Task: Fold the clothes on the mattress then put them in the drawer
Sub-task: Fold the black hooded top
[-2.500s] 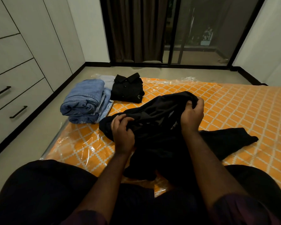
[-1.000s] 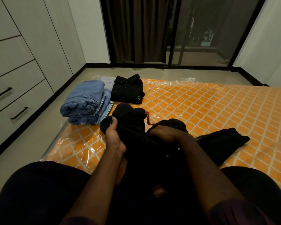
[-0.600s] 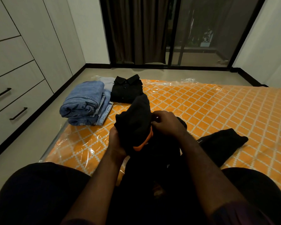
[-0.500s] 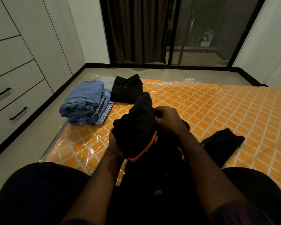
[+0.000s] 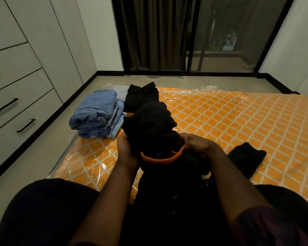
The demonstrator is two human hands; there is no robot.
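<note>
Gripping a bunched black garment (image 5: 149, 125) from both sides, the two hands meet just above the near edge of the mattress (image 5: 238, 121). The left hand (image 5: 126, 151) has its fingers curled round the left of the bundle. The right hand (image 5: 197, 145) has its fingers (image 5: 190, 142) closed on the cloth at the right. An orange band (image 5: 160, 159) on the garment curves between the two sets of fingers. Below them the rest of the cloth hangs down between the forearms toward the lap. Out to the right of the right fingers, a loose end of the garment (image 5: 245, 157) lies flat on the orange-and-white mattress cover.

Beyond the left fingers sits a stack of folded jeans (image 5: 94, 110), near the mattress corner. Just past the top of the bundle lies a folded black shirt (image 5: 140, 96), collar away from the person, touching the jeans' right side. Far to the left of the left fingers stand the drawers (image 5: 16, 107) with black handles — all closed. Farthest off, a dark curtain (image 5: 149, 32) hangs beside a glass door (image 5: 226, 32).
</note>
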